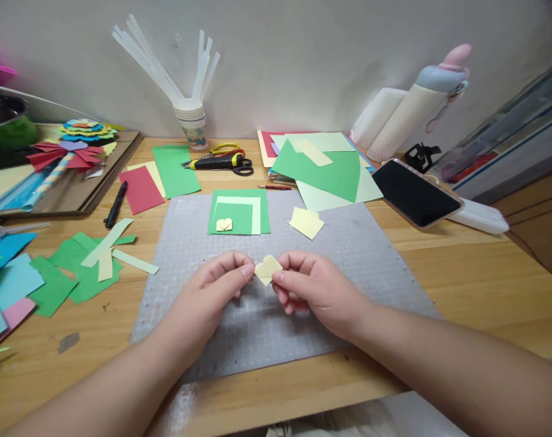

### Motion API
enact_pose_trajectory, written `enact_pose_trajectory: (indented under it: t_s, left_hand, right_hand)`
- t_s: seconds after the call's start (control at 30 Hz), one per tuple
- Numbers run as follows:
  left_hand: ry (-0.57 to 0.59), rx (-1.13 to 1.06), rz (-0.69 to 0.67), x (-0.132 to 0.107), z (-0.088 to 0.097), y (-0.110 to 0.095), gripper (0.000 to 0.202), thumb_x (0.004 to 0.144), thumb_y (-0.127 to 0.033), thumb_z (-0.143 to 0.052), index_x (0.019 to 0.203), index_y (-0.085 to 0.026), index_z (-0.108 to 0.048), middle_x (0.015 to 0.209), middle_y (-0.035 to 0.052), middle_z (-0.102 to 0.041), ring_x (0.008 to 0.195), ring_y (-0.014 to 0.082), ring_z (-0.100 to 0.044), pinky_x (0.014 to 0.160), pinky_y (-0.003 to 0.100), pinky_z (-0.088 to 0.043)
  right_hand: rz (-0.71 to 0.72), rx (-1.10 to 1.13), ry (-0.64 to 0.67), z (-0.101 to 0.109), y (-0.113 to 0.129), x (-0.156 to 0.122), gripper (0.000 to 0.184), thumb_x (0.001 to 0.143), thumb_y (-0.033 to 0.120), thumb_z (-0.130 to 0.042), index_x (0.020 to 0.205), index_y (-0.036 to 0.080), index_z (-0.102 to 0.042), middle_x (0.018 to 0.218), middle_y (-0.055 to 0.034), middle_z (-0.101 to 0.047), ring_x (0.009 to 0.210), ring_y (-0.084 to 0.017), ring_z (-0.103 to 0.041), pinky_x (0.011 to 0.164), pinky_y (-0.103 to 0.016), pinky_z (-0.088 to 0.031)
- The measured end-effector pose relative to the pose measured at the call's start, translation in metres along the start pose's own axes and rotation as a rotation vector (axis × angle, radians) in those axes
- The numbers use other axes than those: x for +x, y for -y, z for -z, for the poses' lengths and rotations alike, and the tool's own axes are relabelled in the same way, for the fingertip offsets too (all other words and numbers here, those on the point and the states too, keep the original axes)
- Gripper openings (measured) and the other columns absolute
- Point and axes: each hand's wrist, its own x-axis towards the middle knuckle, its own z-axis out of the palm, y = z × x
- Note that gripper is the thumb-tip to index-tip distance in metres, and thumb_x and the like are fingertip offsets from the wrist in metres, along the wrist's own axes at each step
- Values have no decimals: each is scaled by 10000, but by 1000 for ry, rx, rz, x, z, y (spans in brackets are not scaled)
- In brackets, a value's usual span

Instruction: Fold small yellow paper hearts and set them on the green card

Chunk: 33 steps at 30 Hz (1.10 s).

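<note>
A small pale yellow paper heart (267, 269) is held up over the grey cutting mat (349, 315). My left hand (224, 280) pinches its left edge between thumb and fingers. On its right edge, the thumb and fingers of my right hand (312, 284) are closed too. Behind the hands lie stacked green and light green paper squares (263, 206), with a second small yellow folded heart (224, 225) on top. To the right of that stack rest a few pale yellow paper pieces (307, 223).
Green paper scraps (94, 285) and blue sheets (14, 282) lie left. A black pen (116, 205), a cutter and scissors (219, 162) and a cup of white strips (194, 130) stand or lie behind. At right are a phone (417, 193) and a bottle (406, 115).
</note>
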Motion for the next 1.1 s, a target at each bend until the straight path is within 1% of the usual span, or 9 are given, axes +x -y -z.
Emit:
enact_pose_trajectory:
  t_s: [0.13,0.2,0.4,0.5,0.57,0.73,0.9,1.0,1.1]
  left_hand:
    - [27,10,-4,-2,-2,-3,189,759,-345,-655,726,-179,-569,744,-4,-544,734,150,-468,687,265,-362]
    - [10,37,-19,-3,-3,-3,191,756,-340,-655,706,-181,-561,742,-1,-552,750,159,-491,703,275,-374]
    - [-53,115,-67,-3,-3,-2,143,746,-324,-640,723,-198,-578,721,-16,-540,702,150,-495,641,259,-380]
    - [-70,135,-73,-3,-3,-2,145,737,-326,-647,728,-200,-577,737,-16,-540,703,148,-492,630,255,-376]
    - [-76,140,-76,-3,-3,-3,160,738,-339,-651,724,-200,-573,738,-16,-537,705,146,-489,627,252,-374]
    - [-60,137,-72,-4,-1,-2,193,748,-355,-663,695,-195,-570,721,-19,-531,703,140,-476,646,251,-374]
    - [-41,99,-38,-3,1,-2,215,750,-356,-673,663,-189,-572,710,-19,-533,700,140,-475,663,256,-376]
    - [-24,134,-78,-3,1,-2,209,762,-337,-667,649,-183,-582,710,-20,-533,706,135,-476,674,253,-373]
    - [-2,136,-120,-3,1,-2,196,774,-316,-660,655,-182,-580,723,-23,-531,717,129,-474,681,245,-373]
  right_hand:
    - [14,4,4,0,-1,0,313,735,421,-699,687,169,-521,544,49,-561,450,-58,-487,417,-173,-297]
    - [26,-8,20,0,-1,0,306,729,420,-704,694,171,-529,544,49,-556,455,-62,-476,417,-180,-307]
    - [69,-77,81,-1,-1,-2,255,764,386,-663,699,180,-528,581,39,-559,488,-73,-488,464,-203,-362]
    - [107,-101,70,-1,-3,-2,238,773,369,-652,697,184,-524,576,44,-537,503,-79,-481,503,-218,-383]
    - [128,-129,56,-1,-5,-2,237,777,353,-650,683,185,-512,566,48,-520,502,-79,-462,511,-220,-374]
    - [154,-149,60,-2,-6,-3,237,802,325,-628,672,185,-487,569,50,-509,508,-76,-433,503,-216,-339]
    - [136,-142,65,-2,-4,-3,249,788,376,-645,706,184,-511,600,41,-525,521,-84,-466,513,-224,-366]
    - [131,-113,78,-2,-4,-3,286,773,407,-671,701,179,-514,593,39,-532,518,-82,-474,523,-225,-383]
    - [127,-101,75,-2,-4,-4,328,749,416,-701,664,185,-485,539,56,-500,485,-74,-436,494,-218,-360]
